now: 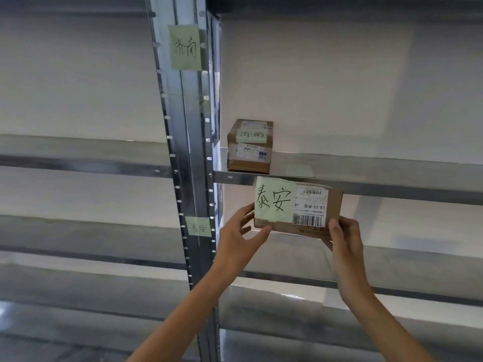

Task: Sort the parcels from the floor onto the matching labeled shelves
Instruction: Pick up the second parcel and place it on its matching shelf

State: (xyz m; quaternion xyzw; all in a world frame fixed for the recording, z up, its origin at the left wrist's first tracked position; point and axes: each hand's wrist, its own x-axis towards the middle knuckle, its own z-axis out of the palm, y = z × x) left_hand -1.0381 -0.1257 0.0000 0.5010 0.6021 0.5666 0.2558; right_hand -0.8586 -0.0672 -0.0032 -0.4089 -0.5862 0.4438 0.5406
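Note:
A flat cardboard parcel (pixel 332 205) with a green note reading 泰安 and a white barcode label is held up in front of the metal shelving, just under the upper shelf's front rail (pixel 366 185). My left hand (pixel 240 231) grips its lower left corner. My right hand (pixel 343 235) grips its lower right corner. A second cardboard parcel (pixel 249 155) with a green 济南 note stands on the upper shelf at its left end. Green labels are stuck on the upright post: 济南 (pixel 185 47) high up and 泰安 (pixel 199 226) beside the lower shelf (pixel 405 265).
The galvanised upright post (pixel 190 152) splits the rack into a left bay and a right bay. A white wall lies behind the shelves. More shelf levels (pixel 339 322) run below my arms. The left bay's shelves (pixel 78 163) hold nothing visible.

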